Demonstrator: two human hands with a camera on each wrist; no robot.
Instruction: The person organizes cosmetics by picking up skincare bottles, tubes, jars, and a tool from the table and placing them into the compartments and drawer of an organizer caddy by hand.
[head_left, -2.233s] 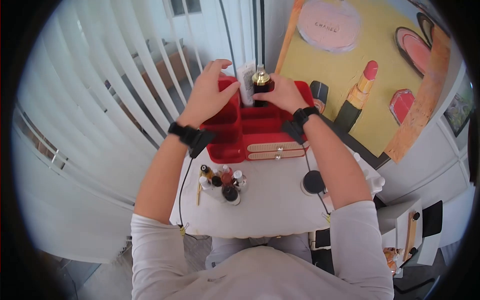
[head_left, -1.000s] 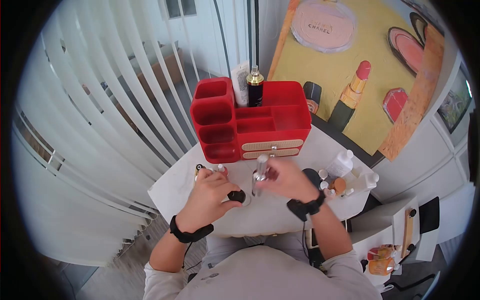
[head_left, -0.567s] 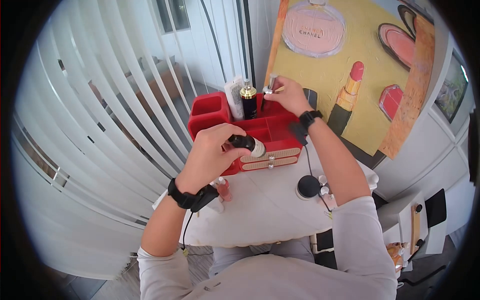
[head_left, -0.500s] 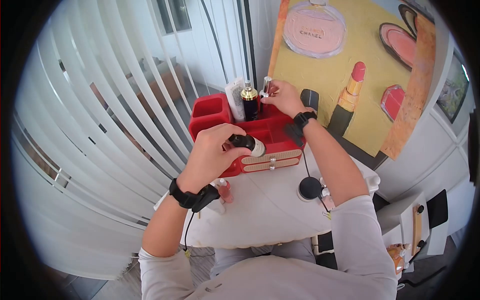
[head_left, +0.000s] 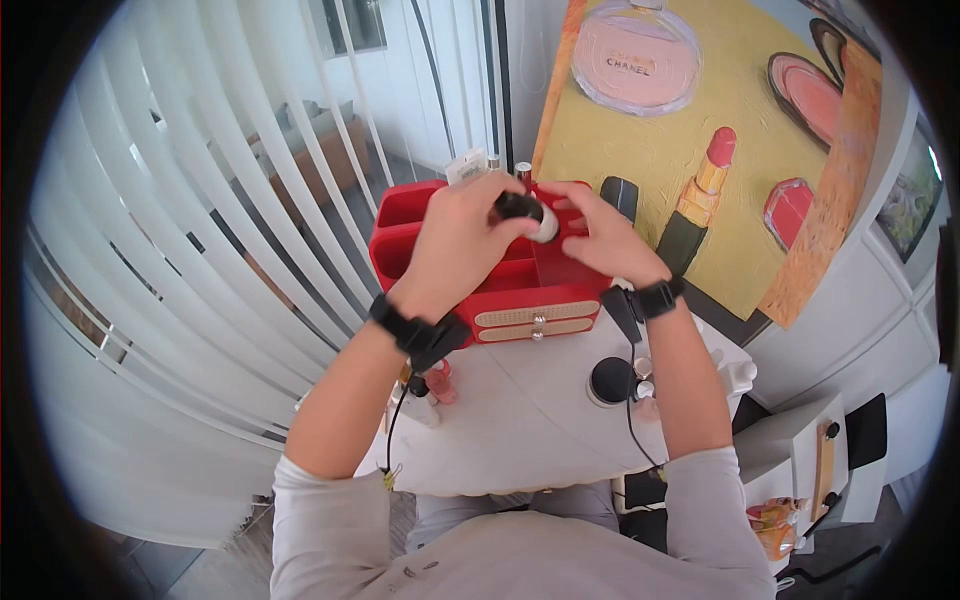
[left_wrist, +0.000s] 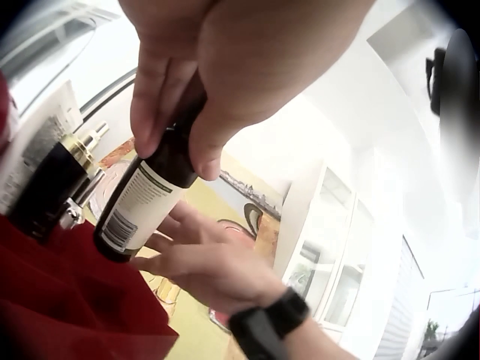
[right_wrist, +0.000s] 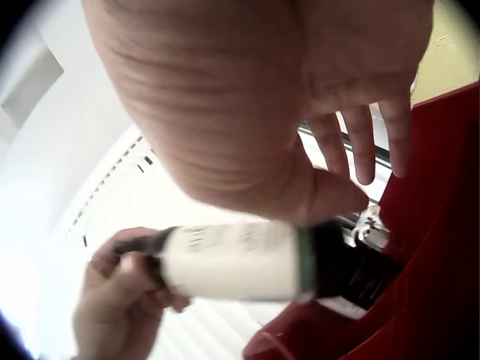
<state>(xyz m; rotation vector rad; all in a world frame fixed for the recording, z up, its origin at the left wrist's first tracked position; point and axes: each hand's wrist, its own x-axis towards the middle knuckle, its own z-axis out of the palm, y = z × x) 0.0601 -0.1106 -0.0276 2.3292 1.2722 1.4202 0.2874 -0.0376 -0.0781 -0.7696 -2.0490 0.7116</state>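
Note:
My left hand (head_left: pixel 462 238) pinches a dark bottle with a cream label (left_wrist: pixel 142 204) by its black top, holding it tilted over the red organizer (head_left: pixel 575 272). To the right of the bottle's base, my right hand (head_left: pixel 612 242) has its fingers spread and holds nothing; the right wrist view shows them extended. At the organizer's back stand a silver-topped bottle (head_left: pixel 523 171), a black bottle with a gold collar (left_wrist: pixel 54 176) and a white tube (head_left: pixel 465 166). My left hand partly hides these in the head view.
On the white table (head_left: pixel 500 430), small bottles including a pink one (head_left: pixel 441 384) stand at the left, partly behind my left wrist. A black-lidded jar (head_left: pixel 612 381) and white bottles (head_left: pixel 738 376) are at the right. A painting (head_left: pixel 640 130) leans behind; blinds (head_left: pixel 200 250) hang left.
My right hand has set the silver-topped bottle in the organizer's back and let it go. My left hand has lifted the dark labelled bottle from the table and moved it over the organizer.

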